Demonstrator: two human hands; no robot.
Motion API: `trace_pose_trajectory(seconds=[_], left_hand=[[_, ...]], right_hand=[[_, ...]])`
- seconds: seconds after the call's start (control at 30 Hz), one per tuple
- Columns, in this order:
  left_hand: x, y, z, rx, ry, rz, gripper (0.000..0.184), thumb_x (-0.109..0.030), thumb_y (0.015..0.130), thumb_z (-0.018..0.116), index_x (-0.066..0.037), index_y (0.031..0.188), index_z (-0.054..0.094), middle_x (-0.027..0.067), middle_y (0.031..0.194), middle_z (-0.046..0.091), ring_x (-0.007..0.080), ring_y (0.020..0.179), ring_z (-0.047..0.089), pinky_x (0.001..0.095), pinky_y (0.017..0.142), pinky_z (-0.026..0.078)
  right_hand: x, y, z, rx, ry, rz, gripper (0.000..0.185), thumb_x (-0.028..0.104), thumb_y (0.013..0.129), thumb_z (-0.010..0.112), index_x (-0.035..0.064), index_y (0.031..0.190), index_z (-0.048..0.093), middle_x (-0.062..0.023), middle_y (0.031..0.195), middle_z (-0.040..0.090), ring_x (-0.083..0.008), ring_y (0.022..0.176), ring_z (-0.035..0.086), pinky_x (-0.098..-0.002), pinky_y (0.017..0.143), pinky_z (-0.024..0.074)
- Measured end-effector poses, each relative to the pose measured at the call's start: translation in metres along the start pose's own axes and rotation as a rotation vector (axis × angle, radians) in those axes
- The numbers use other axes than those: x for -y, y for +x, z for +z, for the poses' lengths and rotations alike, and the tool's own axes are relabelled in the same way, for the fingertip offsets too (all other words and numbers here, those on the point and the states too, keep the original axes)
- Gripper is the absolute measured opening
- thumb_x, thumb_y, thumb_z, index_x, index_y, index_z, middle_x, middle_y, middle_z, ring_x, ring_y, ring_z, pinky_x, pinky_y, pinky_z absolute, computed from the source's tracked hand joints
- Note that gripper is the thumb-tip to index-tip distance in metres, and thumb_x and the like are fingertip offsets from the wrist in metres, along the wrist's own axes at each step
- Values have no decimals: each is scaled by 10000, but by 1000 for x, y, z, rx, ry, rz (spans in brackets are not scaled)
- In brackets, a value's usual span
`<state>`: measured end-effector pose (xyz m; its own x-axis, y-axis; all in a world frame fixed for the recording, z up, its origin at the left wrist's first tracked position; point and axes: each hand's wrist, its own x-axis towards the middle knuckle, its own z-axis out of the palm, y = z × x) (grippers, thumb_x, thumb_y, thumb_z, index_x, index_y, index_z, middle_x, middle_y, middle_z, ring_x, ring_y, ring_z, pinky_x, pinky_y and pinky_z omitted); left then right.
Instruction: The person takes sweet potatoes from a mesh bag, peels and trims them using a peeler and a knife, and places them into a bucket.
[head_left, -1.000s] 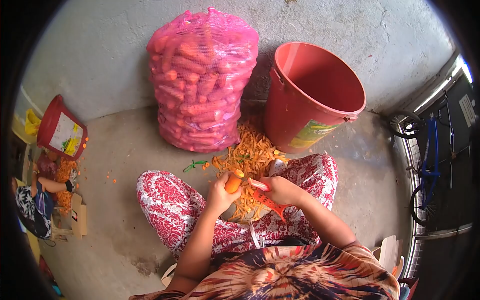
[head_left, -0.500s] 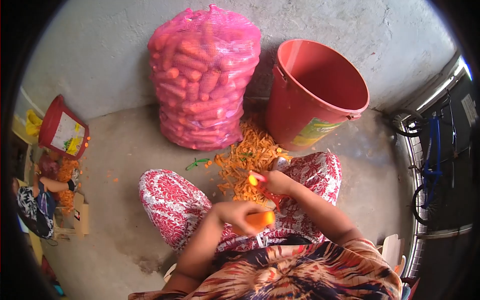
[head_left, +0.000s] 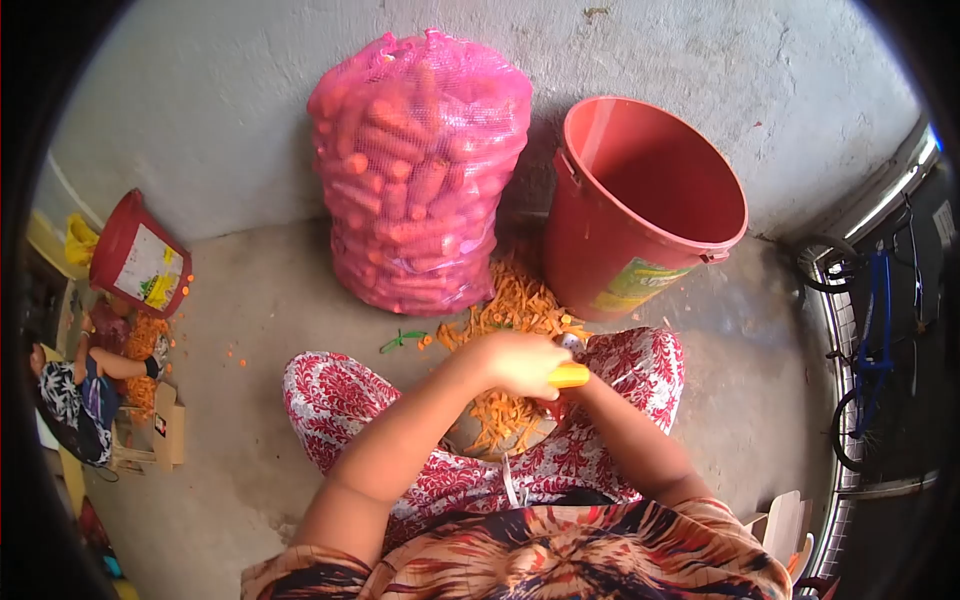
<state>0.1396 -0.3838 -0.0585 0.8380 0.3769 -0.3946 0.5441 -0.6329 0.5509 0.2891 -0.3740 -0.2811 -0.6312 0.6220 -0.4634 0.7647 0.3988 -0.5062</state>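
Observation:
My left hand [head_left: 522, 365] is closed around an orange carrot [head_left: 568, 375], whose bright end sticks out on the right. Close behind it, my right hand [head_left: 590, 392] is mostly hidden by the left hand and the carrot. A bit of red, like the red peeler [head_left: 558, 409] seen in that hand earlier, shows just below. Under both hands, a heap of orange carrot peelings [head_left: 505, 415] lies on the floor between my legs.
A pink mesh sack [head_left: 415, 190] full of carrots stands by the wall, beside a large red bucket [head_left: 620, 240]. Far left, another person [head_left: 85, 395] sits near a second red bucket [head_left: 140, 255] and more peelings. A blue bicycle [head_left: 875, 330] stands at right.
My left hand has swung forward and right with the carrot, from near my lap to my right hand. The peeler, plainly visible before, is now mostly covered. The view has tilted slightly.

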Motion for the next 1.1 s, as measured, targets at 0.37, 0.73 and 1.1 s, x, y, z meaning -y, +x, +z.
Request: trace_pose_trajectory(seconds=[0.37, 0.73, 1.1], left_hand=[[-56, 94, -128, -1479, 109, 446, 222, -35, 712, 530, -46, 932, 504, 98, 941, 496, 266, 899, 499, 355, 790, 408], [46, -9, 98, -337, -670, -165, 180, -187, 813, 527, -44, 919, 558, 62, 811, 593, 139, 740, 547, 263, 685, 431], [55, -159, 115, -935, -1400, -306, 183, -152, 847, 462, -39, 970, 538, 34, 832, 565, 81, 725, 527, 195, 623, 406]], right_hand=[[41, -26, -36, 39, 222, 115, 265, 129, 733, 416, 5, 911, 568, -203, 818, 585, -328, 785, 570, -398, 707, 429], [22, -41, -46, -268, 516, 245, 186, 154, 721, 544, 3, 819, 589, -144, 747, 604, -242, 667, 576, -333, 616, 442], [94, -296, -66, 350, 1474, 242, 442, 209, 781, 566, -61, 1111, 446, -137, 1092, 532, -163, 940, 525, -285, 775, 431]])
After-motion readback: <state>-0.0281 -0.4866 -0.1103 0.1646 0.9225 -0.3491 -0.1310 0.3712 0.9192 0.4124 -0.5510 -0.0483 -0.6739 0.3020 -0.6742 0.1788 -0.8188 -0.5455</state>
